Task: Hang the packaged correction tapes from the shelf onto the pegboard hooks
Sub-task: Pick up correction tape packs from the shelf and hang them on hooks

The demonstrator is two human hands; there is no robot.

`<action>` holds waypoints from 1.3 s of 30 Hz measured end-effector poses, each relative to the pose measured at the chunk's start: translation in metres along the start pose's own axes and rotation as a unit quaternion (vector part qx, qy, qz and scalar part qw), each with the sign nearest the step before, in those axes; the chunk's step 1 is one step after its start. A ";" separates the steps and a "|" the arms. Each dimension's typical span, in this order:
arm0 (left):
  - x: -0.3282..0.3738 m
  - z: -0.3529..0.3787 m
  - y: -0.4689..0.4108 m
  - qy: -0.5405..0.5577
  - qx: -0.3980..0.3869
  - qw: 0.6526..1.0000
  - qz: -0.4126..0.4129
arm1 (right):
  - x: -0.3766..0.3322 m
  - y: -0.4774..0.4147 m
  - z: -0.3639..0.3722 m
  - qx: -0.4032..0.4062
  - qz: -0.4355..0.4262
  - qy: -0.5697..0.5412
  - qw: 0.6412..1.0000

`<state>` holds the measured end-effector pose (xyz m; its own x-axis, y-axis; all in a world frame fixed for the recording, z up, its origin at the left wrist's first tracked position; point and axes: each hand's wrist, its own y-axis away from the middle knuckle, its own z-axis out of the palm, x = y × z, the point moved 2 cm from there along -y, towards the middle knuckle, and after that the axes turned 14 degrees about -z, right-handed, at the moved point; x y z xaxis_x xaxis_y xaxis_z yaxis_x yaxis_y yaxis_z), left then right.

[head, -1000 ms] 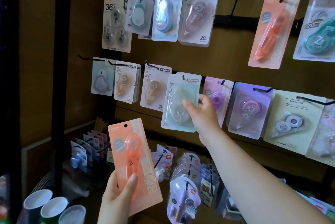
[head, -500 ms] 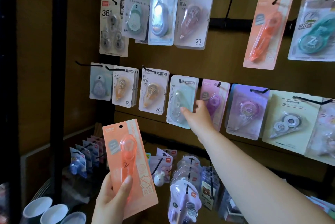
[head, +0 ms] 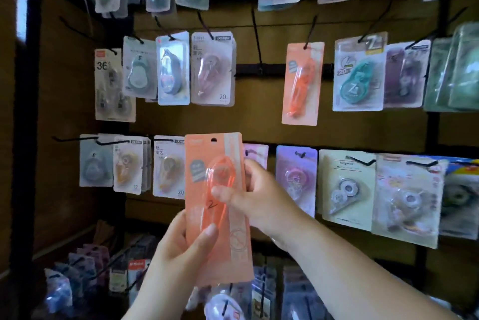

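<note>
Mid-task, one item in hand. The orange pack (head: 199, 190) of correction tape is held upright in front of the pegboard (head: 259, 122), level with the lower row, and it isn't on any hook. Its hang hole (head: 213, 140) is clear at the top. The left hand (head: 181, 249) grips the lower half, with the thumb pressed on the front and the fingers curled behind. The right hand (head: 256, 198) pinches the right edge mid-height, with the thumb on the clear blister and the fingers wrapped round the back. Both hands are closed on the same pack, nothing else is held.

Done, as far as shown: the rows are already well filled. A matching hung orange pack (head: 302, 83) sits in the upper row, so that's the likely target. Just left of it is a long hook (head: 256, 39) that looks bare.

Left to do: raise this pack, thread the hole over a hook, and let go. More packs stand on the shelf (head: 134, 268) below. They're blurred, so I can't tell how many or whether they all need hanging.
</note>
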<state>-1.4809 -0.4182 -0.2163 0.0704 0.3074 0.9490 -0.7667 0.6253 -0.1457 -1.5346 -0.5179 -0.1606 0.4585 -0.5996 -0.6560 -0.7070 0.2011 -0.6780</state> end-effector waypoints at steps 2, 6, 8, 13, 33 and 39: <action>0.008 0.016 -0.010 -0.021 -0.064 0.997 0.029 | -0.010 -0.009 -0.029 0.053 -0.022 0.007 0.998; 0.033 0.069 -0.029 -0.089 -0.120 0.987 0.057 | -0.040 -0.036 -0.096 0.153 -0.088 0.035 0.984; 0.050 0.093 -0.038 -0.130 -0.140 0.977 0.090 | -0.053 -0.050 -0.124 0.162 -0.100 0.060 0.980; 0.100 0.121 -0.058 -0.151 -0.150 0.962 0.168 | -0.078 -0.081 -0.155 0.176 -0.113 0.094 0.973; 0.115 0.129 -0.082 -0.226 -0.121 0.951 0.176 | -0.072 -0.108 -0.164 0.164 -0.074 0.105 0.978; 0.121 0.135 -0.083 -0.243 -0.115 0.947 0.179 | -0.074 -0.108 -0.168 0.199 -0.093 0.125 0.967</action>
<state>-1.4948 -0.5298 -0.0521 -0.5116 0.1974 0.8362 -0.5232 0.7004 -0.4854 -1.5827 -0.6252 0.0167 0.3782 -0.8129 -0.4430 -0.3383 0.3241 -0.8835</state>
